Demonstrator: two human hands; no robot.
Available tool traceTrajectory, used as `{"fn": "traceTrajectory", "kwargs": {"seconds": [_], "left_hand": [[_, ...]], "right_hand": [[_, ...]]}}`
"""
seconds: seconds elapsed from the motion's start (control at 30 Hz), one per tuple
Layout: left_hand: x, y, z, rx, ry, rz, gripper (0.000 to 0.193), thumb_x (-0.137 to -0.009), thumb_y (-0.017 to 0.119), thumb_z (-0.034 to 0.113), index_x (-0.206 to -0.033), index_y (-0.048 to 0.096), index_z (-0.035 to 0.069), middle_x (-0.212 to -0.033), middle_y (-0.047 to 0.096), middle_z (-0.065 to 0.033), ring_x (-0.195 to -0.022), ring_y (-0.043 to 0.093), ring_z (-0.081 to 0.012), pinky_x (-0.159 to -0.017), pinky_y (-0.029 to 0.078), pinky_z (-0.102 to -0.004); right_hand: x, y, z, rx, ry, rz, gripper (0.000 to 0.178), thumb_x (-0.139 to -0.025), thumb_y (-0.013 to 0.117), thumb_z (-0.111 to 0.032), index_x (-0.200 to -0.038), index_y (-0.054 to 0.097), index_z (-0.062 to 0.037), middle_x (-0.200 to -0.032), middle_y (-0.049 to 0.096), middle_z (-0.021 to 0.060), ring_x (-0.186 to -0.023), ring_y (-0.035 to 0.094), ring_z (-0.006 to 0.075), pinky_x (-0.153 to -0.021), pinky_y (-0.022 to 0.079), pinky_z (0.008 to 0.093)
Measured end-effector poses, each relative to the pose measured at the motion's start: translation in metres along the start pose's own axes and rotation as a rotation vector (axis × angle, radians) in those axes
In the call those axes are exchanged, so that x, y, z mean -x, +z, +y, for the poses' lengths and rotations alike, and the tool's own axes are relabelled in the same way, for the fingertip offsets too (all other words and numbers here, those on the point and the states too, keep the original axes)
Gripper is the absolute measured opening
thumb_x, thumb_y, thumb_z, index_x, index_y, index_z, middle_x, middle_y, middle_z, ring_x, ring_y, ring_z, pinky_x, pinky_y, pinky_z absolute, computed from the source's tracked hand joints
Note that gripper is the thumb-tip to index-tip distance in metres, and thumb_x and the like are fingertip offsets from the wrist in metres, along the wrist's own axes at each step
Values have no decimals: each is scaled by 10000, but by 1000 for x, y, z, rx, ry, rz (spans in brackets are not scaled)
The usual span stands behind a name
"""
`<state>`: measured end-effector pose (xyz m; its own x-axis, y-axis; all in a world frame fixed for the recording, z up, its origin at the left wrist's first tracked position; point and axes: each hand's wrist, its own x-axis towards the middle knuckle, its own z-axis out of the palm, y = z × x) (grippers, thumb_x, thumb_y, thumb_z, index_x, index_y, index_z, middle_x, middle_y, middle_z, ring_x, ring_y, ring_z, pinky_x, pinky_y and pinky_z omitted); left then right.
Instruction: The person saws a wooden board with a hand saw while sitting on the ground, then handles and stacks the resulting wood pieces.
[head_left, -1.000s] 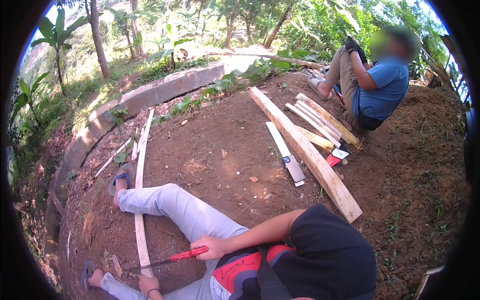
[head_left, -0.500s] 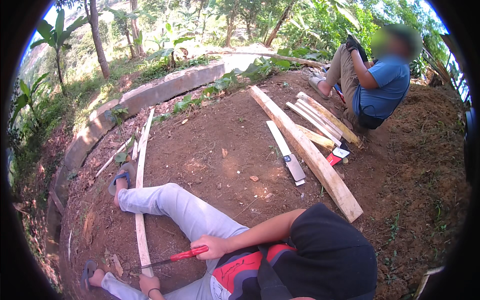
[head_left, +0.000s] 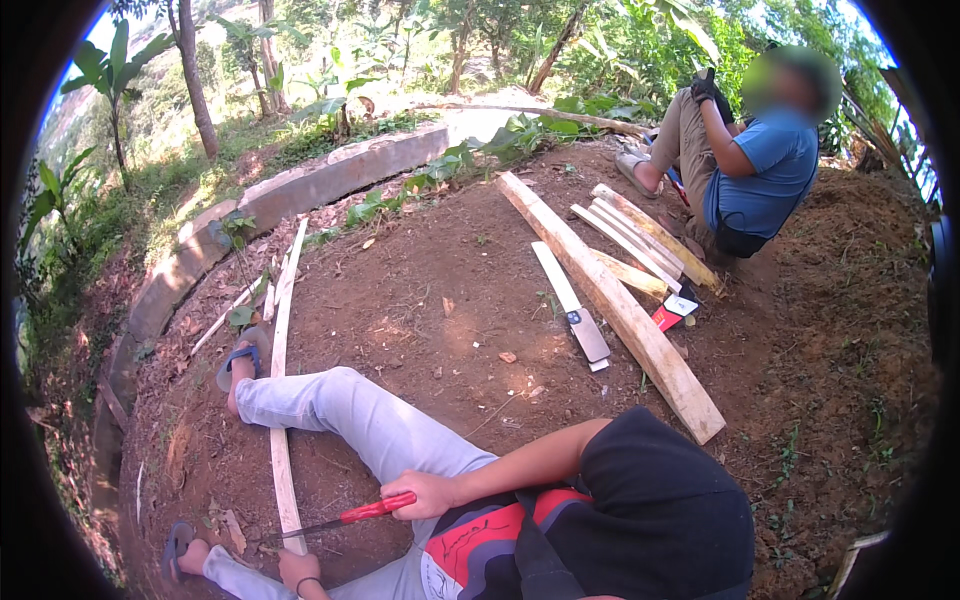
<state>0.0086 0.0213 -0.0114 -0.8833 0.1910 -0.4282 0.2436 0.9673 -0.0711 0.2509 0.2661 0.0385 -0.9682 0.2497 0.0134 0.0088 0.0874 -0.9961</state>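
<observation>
A long pale wooden strip point(head_left: 282, 460) lies on the dirt and passes under my bent leg. My left hand point(head_left: 299, 568) is closed around its near end. In my right hand point(head_left: 420, 494) is the red handle of a hand saw point(head_left: 370, 508). The saw's thin dark blade crosses the strip just beyond my left hand. How deep the blade sits in the wood is too small to tell. My legs, in light grey trousers, lie on either side of the cutting spot.
A thick plank point(head_left: 620, 310) lies at the right beside several shorter wood pieces point(head_left: 645, 240). A phone point(head_left: 588, 337) rests on a short white strip. Another person point(head_left: 765, 170) in a blue shirt sits at the far right. A low concrete wall point(head_left: 330, 172) curves along the far left.
Both my hands and the saw stay almost in place. The other person's gloved hand and the dark object in it have shifted slightly.
</observation>
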Motion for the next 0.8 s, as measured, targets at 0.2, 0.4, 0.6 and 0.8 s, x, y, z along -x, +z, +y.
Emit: {"fn": "traceTrajectory", "kwargs": {"seconds": [0.2, 0.4, 0.6, 0.8], "left_hand": [[5, -9, 6, 34, -2, -33, 349, -724, 606, 177, -1032, 591, 14, -1038, 653, -253, -1003, 624, -413, -866, 497, -487], [7, -12, 7, 8, -16, -23, 339, -727, 607, 174, -1028, 592, 19, -1022, 659, -246, -991, 630, -411, -852, 504, -489], [1, -3, 3, -1, -9, -21, 334, -733, 604, 171, -1031, 585, 20, -1021, 659, -248, -989, 633, -406, -848, 506, -493], [4, -6, 5, -2, 1, -13, 335, -731, 607, 174, -1026, 583, 17, -1019, 659, -252, -985, 632, -413, -853, 503, -492]], "right_hand": [[-1, -1, 2, -10, 20, 28, 128, -734, 595, -127, -757, 539, -15, -597, 525, 119, -555, 535, 239, -546, 401, 368], [0, 1, -1, -63, 60, 39, 137, -733, 605, -134, -767, 555, -11, -607, 545, 95, -569, 537, 187, -553, 409, 351], [-2, -1, 3, -61, 99, 23, 127, -745, 606, -128, -783, 569, -12, -613, 547, 80, -569, 529, 159, -550, 412, 335], [-2, 0, 8, -101, 106, 36, 113, -755, 610, -113, -787, 574, -10, -607, 548, 56, -570, 525, 127, -541, 413, 317]]}}
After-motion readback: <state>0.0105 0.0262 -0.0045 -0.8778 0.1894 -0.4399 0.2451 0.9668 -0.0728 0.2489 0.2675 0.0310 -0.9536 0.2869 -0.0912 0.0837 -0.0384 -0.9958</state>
